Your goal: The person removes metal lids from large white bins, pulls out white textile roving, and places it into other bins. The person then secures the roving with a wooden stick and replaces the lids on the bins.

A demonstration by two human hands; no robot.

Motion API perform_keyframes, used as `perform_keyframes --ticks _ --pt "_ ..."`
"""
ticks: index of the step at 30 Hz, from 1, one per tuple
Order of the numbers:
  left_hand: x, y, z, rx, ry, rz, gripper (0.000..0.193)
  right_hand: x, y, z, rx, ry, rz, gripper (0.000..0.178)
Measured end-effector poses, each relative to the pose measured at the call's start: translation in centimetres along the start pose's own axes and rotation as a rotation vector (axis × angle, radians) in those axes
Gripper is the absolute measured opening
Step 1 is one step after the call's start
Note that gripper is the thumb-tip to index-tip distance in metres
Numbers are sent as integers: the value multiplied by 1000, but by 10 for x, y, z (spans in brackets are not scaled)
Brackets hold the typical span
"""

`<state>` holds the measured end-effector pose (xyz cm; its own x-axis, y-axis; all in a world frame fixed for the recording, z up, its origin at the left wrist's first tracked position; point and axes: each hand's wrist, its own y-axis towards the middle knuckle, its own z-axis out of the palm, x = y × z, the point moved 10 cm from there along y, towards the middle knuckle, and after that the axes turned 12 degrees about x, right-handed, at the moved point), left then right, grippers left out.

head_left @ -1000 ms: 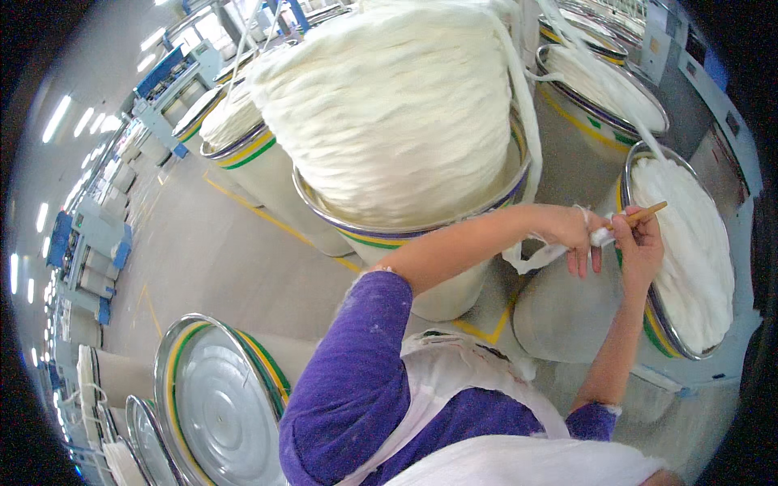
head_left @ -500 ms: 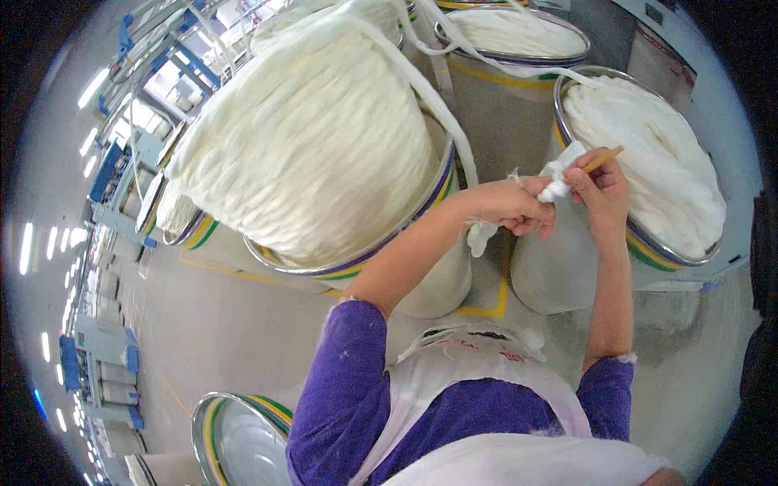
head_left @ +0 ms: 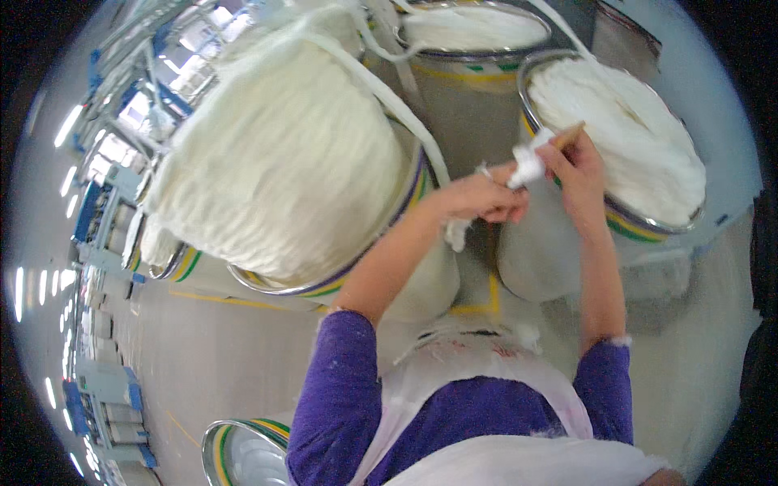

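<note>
My right hand (head_left: pixel 577 162) is closed on a thin wooden stick (head_left: pixel 574 130), whose tan tip sticks out above the fingers. A wad of white fibre (head_left: pixel 530 165) is bunched around the stick's other part, between my two hands. Against the wad's lower end sits my left hand (head_left: pixel 489 197), its fingers curled in around fibre. Below the left wrist hangs a loose fibre tuft (head_left: pixel 456 235). Both hands are held in the air in front of a tall can (head_left: pixel 531 255) filled with coiled white sliver (head_left: pixel 624 130). Motion blurs the fingers slightly.
At the left, a large can with a striped rim (head_left: pixel 316 285) bears a high heap of cream sliver (head_left: pixel 275 162). A sliver strand (head_left: pixel 405 113) hangs down its right side. Another full can (head_left: pixel 478 69) stands behind. An open can (head_left: pixel 247 454) is at the lower left.
The whole view has shifted, so cans and hands appear farther left and slightly higher. Both hands keep their hold; the stick and fibre wad are tilted a little differently.
</note>
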<state>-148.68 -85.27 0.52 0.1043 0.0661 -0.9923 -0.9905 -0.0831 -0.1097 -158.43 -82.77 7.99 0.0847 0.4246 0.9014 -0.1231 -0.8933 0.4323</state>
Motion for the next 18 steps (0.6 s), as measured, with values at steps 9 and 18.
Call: perform_keyframes --ticks 9,18 --pt "43 4 -38 -175 195 -104 35 -25 8 -51 -126 166 39 26" --pt "117 -33 -114 -529 876 -404 76 -59 -105 21 190 267 430 28"
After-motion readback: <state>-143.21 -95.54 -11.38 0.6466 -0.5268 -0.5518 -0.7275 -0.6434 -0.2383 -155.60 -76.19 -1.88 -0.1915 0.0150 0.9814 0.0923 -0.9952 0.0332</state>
